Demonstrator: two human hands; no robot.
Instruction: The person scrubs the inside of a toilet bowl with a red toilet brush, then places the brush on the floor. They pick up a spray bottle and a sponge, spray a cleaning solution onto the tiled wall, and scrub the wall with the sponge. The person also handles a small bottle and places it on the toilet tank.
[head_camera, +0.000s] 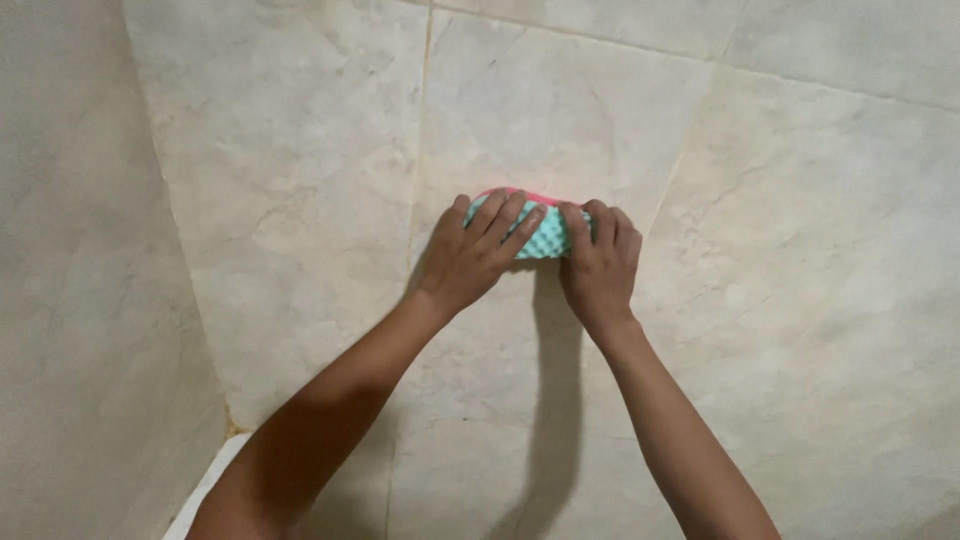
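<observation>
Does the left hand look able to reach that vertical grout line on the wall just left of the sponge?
Probably yes. The left hand rests on the sponge, right beside the grout line, and only bare tiled wall lies between.

1. A wall of large beige, marble-patterned ceramic tiles (800, 300) with thin grout lines carries everything, meeting a second tiled wall (70, 300) at the left corner.
2. A teal, bumpy-textured sponge with a pink backing (545, 235) lies pressed flat against it.
</observation>
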